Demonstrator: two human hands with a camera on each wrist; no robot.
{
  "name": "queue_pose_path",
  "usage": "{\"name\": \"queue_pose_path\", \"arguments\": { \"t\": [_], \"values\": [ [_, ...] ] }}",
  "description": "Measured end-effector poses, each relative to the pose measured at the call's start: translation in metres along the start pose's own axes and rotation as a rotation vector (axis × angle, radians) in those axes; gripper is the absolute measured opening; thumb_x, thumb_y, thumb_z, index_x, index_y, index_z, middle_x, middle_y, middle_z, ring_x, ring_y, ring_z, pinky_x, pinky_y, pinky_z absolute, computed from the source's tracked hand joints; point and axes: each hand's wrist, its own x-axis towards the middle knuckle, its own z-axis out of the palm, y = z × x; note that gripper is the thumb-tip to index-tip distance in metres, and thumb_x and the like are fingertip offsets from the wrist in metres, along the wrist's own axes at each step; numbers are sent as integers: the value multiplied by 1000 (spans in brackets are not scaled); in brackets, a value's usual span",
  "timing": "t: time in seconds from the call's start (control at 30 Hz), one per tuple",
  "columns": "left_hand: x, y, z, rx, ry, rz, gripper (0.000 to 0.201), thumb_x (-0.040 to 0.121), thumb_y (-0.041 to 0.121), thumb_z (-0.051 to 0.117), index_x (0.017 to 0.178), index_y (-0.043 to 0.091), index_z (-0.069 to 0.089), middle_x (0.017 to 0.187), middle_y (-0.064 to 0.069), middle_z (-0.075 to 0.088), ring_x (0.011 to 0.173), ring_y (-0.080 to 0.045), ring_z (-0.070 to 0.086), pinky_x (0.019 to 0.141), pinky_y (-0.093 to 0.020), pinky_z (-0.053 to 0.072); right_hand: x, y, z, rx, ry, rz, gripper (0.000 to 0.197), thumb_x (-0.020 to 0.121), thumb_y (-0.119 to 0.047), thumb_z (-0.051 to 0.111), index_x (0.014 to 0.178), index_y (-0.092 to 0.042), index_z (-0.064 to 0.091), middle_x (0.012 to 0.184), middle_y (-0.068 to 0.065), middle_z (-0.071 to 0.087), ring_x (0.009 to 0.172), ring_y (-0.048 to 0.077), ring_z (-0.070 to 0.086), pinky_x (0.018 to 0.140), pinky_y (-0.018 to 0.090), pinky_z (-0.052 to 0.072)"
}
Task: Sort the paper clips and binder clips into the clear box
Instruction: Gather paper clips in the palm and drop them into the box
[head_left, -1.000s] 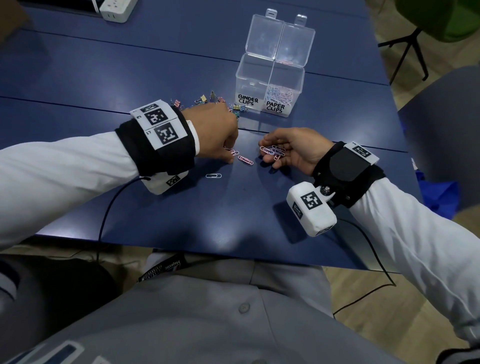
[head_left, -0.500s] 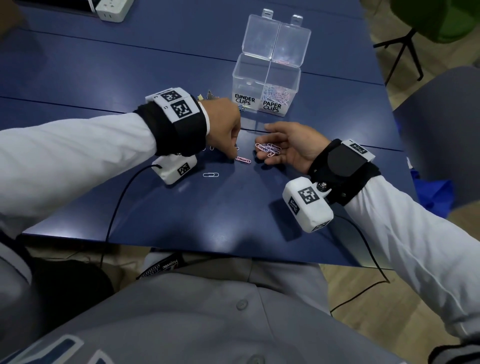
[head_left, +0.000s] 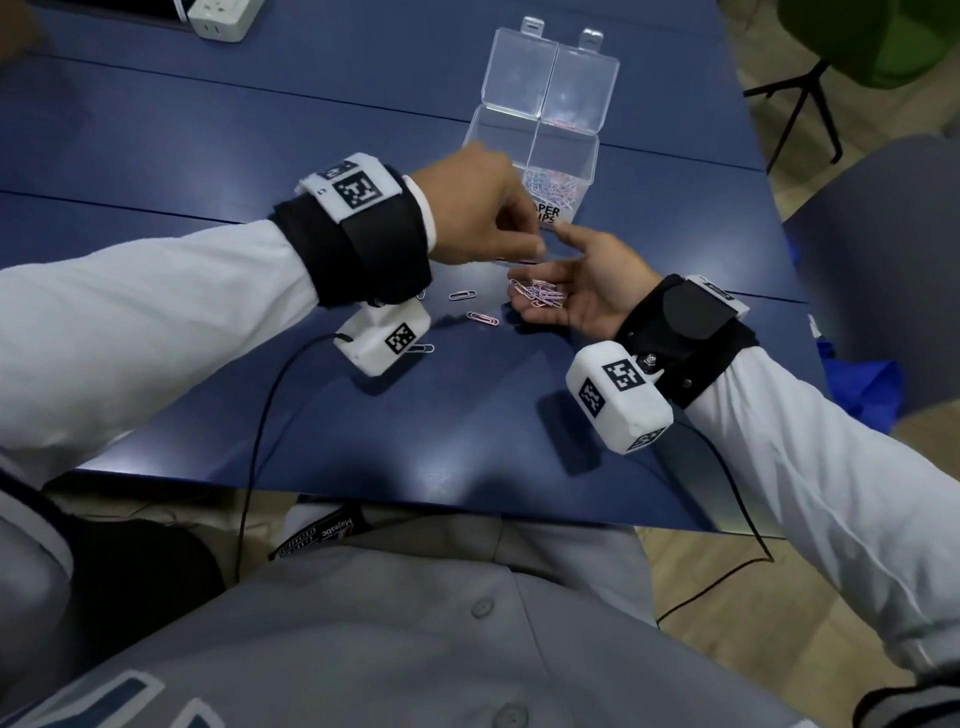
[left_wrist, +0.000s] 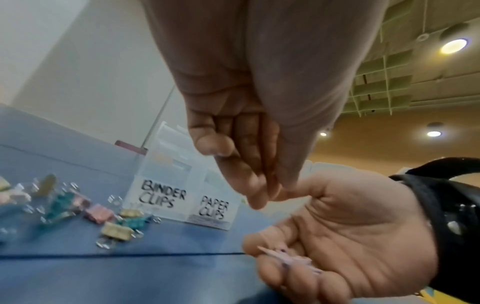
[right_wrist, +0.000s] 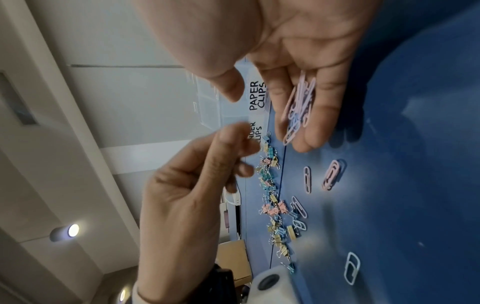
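The clear box (head_left: 535, 140) stands open at the back, with several paper clips in its right compartment marked PAPER CLIPS (left_wrist: 213, 207); the left one is marked BINDER CLIPS (left_wrist: 161, 195). My right hand (head_left: 543, 273) lies palm up in front of the box and carries a small heap of pink and blue paper clips (head_left: 540, 293). My left hand (head_left: 530, 249) hovers just above that palm, thumb and fingertips (left_wrist: 259, 195) pressed together; whether a clip sits between them I cannot tell. Three loose paper clips (head_left: 483, 318) lie on the blue table (head_left: 467, 441) under my left wrist.
A row of pastel binder clips (right_wrist: 272, 195) lies left of the box, hidden behind my left hand in the head view. A white power strip (head_left: 218, 15) sits at the far left edge. A chair (head_left: 883, 234) stands to the right of the table.
My left hand has lifted off the table and moved right, over my right palm. The right hand has turned further palm up and shifted a little toward the box.
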Motion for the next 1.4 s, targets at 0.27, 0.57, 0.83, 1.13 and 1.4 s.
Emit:
{"name": "queue_pose_path", "arguments": {
  "t": [0.27,0.57,0.83,1.13,1.4],
  "values": [
    [-18,-31,13,193,-249,-147,16,76,35,74,74,20,72,57,13,59,58,-7,56,69,-28,52,3,1,-1,-11,20,-12,60,93,-44,52,131,2,49,97,19,64,63,28,66,56,31,58],
    [-10,-42,23,164,-354,-162,13,80,30,68,76,17,67,64,8,63,61,-10,56,66,-23,42,4,4,-3,-47,41,-49,59,92,-43,55,135,-3,46,92,16,66,59,25,67,52,30,56],
    [-17,-49,25,43,-368,-99,15,84,34,67,86,20,65,73,7,66,63,-4,56,60,-16,40,3,6,-4,-44,30,-66,55,92,-37,58,133,-2,49,93,14,63,58,23,66,54,29,57],
    [-14,-28,35,18,-348,-50,16,75,35,77,79,22,70,70,10,67,63,-4,60,64,-21,49,2,7,-4,-35,37,-73,53,91,-34,58,131,0,51,89,13,62,58,23,65,54,28,57],
    [-9,-28,34,93,-266,-72,34,65,45,81,86,21,69,78,4,67,67,-10,59,62,-20,42,3,8,-4,-52,33,-87,45,93,-35,56,119,1,56,83,11,60,57,21,63,56,28,56]
  ]
}}
